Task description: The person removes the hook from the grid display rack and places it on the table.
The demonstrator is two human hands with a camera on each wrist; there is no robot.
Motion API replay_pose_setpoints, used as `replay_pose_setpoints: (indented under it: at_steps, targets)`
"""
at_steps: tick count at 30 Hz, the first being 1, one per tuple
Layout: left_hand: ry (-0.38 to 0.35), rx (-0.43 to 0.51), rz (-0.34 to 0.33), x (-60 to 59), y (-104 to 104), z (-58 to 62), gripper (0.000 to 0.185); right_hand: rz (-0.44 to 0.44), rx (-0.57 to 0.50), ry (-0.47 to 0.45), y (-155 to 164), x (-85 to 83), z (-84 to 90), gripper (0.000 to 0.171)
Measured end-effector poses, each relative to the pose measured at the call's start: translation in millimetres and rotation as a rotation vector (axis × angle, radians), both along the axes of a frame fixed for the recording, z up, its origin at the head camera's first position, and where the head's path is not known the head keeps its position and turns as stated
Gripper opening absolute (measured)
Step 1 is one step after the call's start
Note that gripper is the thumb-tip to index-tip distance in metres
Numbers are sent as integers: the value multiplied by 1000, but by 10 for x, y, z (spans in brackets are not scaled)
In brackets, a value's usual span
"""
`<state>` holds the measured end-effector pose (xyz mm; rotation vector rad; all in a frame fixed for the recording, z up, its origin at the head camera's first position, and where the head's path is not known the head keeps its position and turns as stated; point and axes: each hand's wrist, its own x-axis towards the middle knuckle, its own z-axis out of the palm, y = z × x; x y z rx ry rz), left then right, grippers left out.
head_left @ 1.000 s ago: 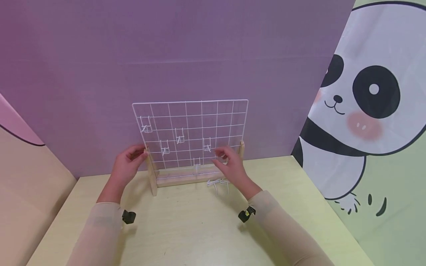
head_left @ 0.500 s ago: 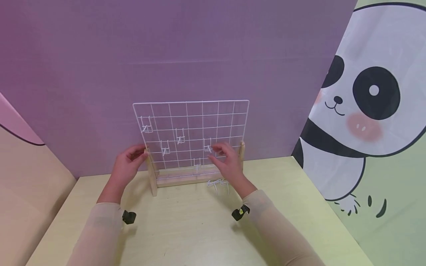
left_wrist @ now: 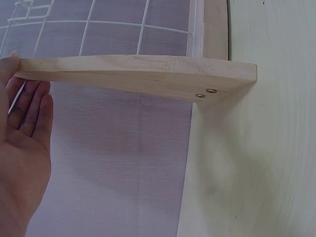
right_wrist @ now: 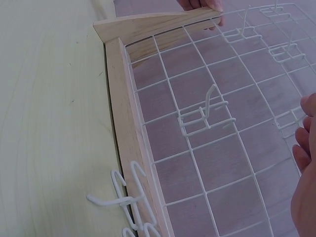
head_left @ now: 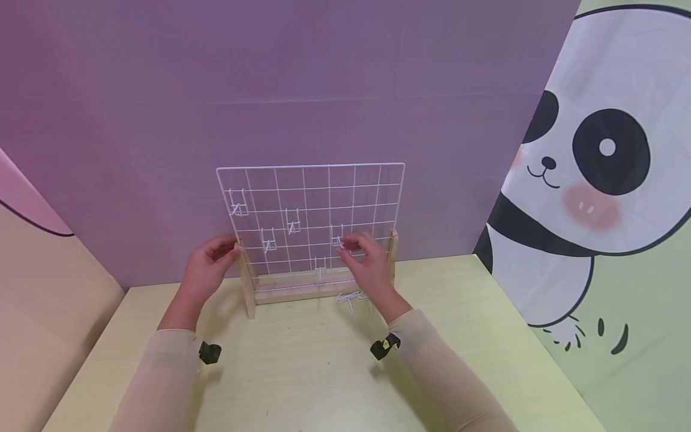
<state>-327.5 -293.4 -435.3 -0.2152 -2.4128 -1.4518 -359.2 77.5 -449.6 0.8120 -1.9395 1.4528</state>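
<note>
A white wire grid panel stands in a wooden stand, with several white wire hooks hanging on it. My left hand pinches the top of the stand's left upright; in the left wrist view its thumb lies on one side and its fingers on the other. At the grid's right half my right hand has thumb and fingers around the prong of a hook. Part of that hook is hidden behind the fingers in the right wrist view. Another hook hangs lower on the grid.
Spare white hooks lie on the pale wooden table, against the front of the stand's base, under my right forearm. A purple backdrop rises behind the grid. A panda picture covers the wall at right.
My right hand has moved left and slightly up, from beside the right-hand hook to its prong. My left hand stays on the upright.
</note>
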Motion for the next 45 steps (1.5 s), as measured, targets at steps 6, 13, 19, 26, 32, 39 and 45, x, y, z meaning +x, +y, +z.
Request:
replay_pose_setpoints:
  at_steps: [6,13,19,26,32,39,45]
  targets:
    - [-3,-6,2,-8,-3,-4,43,-10,-18,-2,-14,-4,-16,15]
    - [2,1,2,-6,-7,-2,42,8,-60,-21,-42,-3,-25,13]
    - [-10,2,3,-15,-11,-8,43,44,-98,-57,-44,-14,-22,11]
    - [-20,-10,6,-19,-11,-6,44,82,-100,-115,-37,7,53,9]
    - [-16,-11,6,-14,-5,11,44,39,-81,-81,-61,5,106,11]
    - [-6,-3,0,15,18,43,44,18,-81,-61,-47,2,185,9]
    - [4,-3,-6,22,17,38,42,38,-102,-50,-14,-6,241,9]
